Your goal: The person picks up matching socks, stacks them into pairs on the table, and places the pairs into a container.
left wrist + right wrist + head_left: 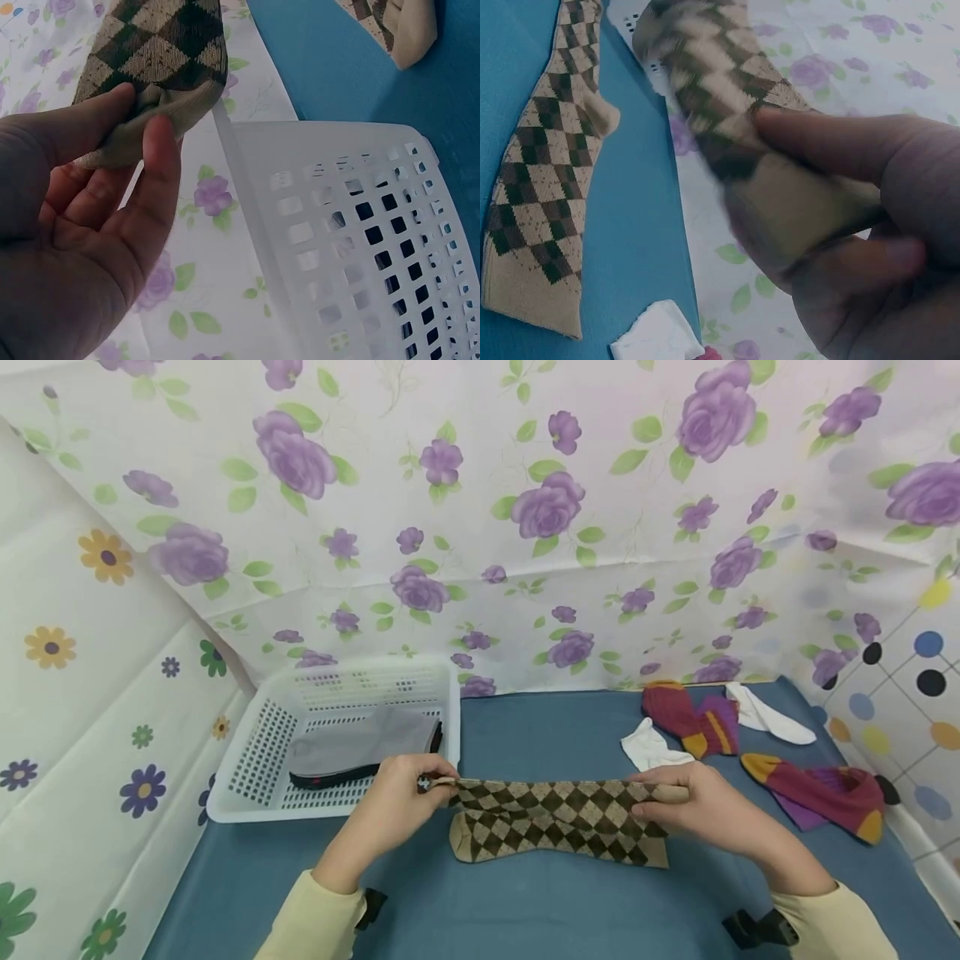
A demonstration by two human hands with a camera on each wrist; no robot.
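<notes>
A beige and dark argyle sock (551,795) is stretched sideways between the two hands, above the blue cloth. My left hand (401,793) pinches its plain beige toe end; in the left wrist view, thumb and fingers close on that beige fabric (124,142). At the other end my right hand (701,802) grips the plain beige cuff (787,214), blurred in the right wrist view. Just below, a matching argyle sock (562,843) lies flat on the cloth, toe to the left, partly covered by the held one in the head view.
A white perforated basket (225,789) stands at the left with folded grey and black fabric (367,743) inside. Maroon and purple socks (832,793) and white socks (648,747) lie at the right. Flowered sheeting (480,527) rises behind the blue cloth (540,918).
</notes>
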